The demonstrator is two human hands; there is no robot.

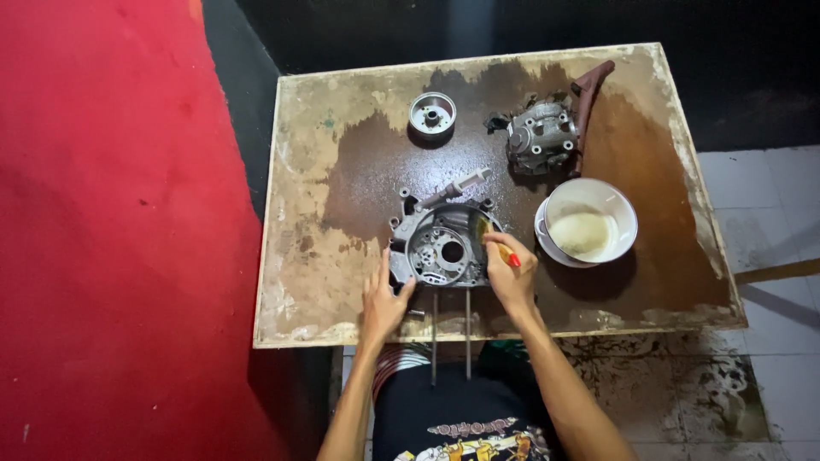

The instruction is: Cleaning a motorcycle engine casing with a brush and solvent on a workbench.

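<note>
Nearest item: person's lap, dark printed shirt (478, 431), at the near table edge; both bare forearms reach forward over it.

Left hand (383, 303): one. Fingers spread, palm down, pressed flat against the near left side of the engine crankcase half (442, 248), thumb toward the casing rim.

Right hand (511, 271): one. Wrist bent, fingers curled and pinched around a brush with a red handle (512, 258); the brush head lies at the right inner edge of the casing. Bristles are mostly hidden by the fingers.

Engine crankcase half: one, grey cast metal, lying flat and open side up at the near middle of the table, round bore at its centre. Two long thin studs (451, 333) run from its near side out past the table edge. One pale shaft (461, 186) sticks out from its far side.

Table (307, 282): one, worn board, dark wet stain across the middle.

Bowl (589, 222): one, white, just right of the casing, holding pale yellowish liquid.

Cylinder head assembly (540, 137): one, grey, far right, touching a brown curved lever piece (589, 94).

Round flywheel-like disc (431, 113): one, grey, far centre-left, standing apart from everything else.

Red wall (111, 230) on the left; tiled floor (769, 213) on the right.
</note>
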